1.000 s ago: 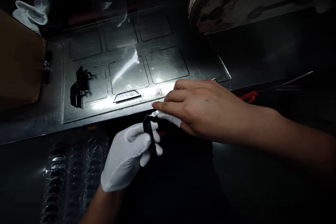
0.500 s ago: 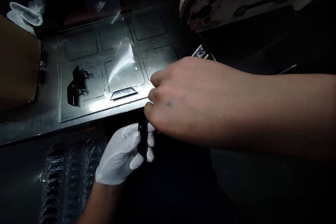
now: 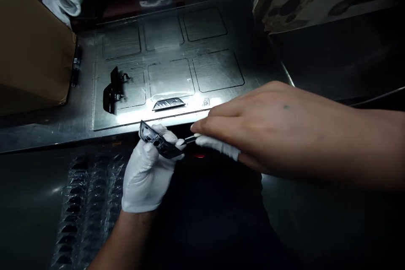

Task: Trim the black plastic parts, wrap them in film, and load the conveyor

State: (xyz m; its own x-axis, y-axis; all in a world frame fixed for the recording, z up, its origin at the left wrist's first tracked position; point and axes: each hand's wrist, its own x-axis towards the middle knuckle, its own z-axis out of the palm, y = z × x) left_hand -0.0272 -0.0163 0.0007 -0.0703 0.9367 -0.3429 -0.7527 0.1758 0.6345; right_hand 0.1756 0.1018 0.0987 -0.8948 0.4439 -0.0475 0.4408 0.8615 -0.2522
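Observation:
In the head view, my left hand [image 3: 147, 173], in a white glove, grips a black plastic part [image 3: 161, 143] with a pointed end and small recesses. Its recessed side faces up, and it slants down to the right. My right hand [image 3: 253, 124] is bare across the back, with white cloth around a finger. Pinched in its fingers is a thin tool with a dark tip [image 3: 189, 139], whose point is at the part's right end; whether they touch I cannot tell. A similar film-covered black piece [image 3: 169, 103] lies on the metal sheet [image 3: 171, 76] beyond.
Black parts [image 3: 113, 90] stand at the sheet's left. A cardboard box [image 3: 31, 46] borders the bench on the left, with a white cloth item [image 3: 65, 0] behind it. Clear plastic trays [image 3: 72, 215] of black pieces lie lower left. A worn machine arm [image 3: 316, 2] overhangs the right.
The black part has turned from upright to slanting, showing its recessed side. My right hand has drawn back to the right, uncovering the tool's tip. The whole view has shifted.

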